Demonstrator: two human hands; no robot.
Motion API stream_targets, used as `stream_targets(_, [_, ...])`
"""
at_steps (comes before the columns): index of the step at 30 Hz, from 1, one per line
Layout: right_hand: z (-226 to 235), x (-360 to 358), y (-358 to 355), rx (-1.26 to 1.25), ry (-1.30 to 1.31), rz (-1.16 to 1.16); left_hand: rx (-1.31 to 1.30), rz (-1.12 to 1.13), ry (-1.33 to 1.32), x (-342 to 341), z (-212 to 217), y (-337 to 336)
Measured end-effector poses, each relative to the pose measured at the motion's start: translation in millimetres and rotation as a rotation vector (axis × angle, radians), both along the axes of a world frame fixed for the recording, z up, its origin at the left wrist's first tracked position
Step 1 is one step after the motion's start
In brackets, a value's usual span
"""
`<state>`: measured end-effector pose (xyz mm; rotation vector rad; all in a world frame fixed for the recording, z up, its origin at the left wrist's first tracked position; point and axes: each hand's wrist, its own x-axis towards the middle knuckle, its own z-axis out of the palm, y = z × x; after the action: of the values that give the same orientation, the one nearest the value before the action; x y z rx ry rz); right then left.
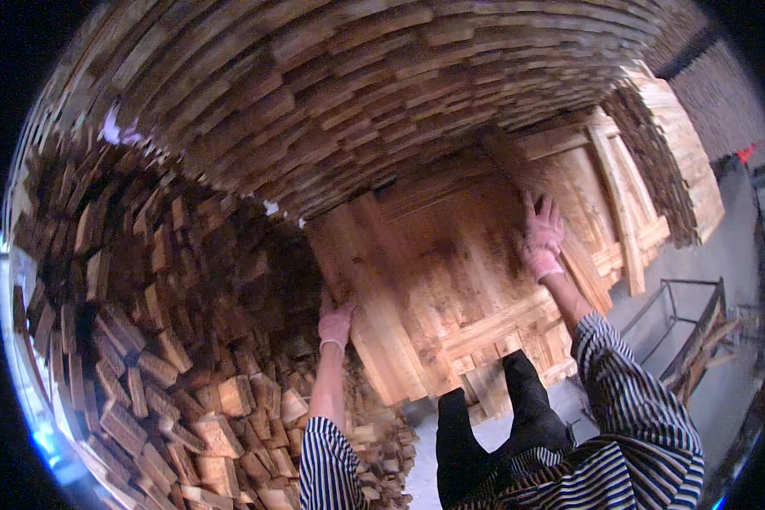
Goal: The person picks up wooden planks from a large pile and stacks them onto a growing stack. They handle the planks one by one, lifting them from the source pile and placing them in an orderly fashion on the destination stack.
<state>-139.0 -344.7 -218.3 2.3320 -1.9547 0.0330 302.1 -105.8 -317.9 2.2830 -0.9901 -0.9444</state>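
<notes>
Both my hands wear pink gloves and my sleeves are striped. My left hand (335, 321) grips the left edge of a wide wooden board (433, 263) that lies on a low stack of planks. My right hand (542, 234) lies flat, fingers spread, on the far right part of the same board. The board is pale brown with darker stains and it tilts away from me. My dark trouser legs (493, 425) stand just before the stack.
A tall wall of stacked timber ends (314, 93) arches overhead. Short wood blocks (170, 365) are piled at left. More plank stacks (663, 161) stand at right, with a metal frame rack (688, 323) on the grey concrete floor (722, 255).
</notes>
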Motion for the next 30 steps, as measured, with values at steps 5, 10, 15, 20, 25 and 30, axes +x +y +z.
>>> stream_targets(5, [-7,-92,-33,0.15,-0.11,-0.082,-0.023,-0.051,0.251,-31,36,-51])
stream_targets(10, [10,-42,-20,0.252,-0.034,-0.098,-0.024,-0.044,0.352,1,34,-30])
stream_targets(15, [18,90,51,0.518,-0.02,0.02,0.174,-0.073,0.206,-3,57,-38])
stream_targets(20, [-21,123,88,0.545,-0.418,0.194,0.085,-0.025,0.458,-1,57,-47])
stream_targets(25, [-25,5,24,0.168,0.007,0.039,0.13,-0.087,0.361,20,28,-51])
stream_targets(30, [-10,-80,-16,0.2,-0.221,-0.114,0.023,0.119,0.788,-17,17,-71])
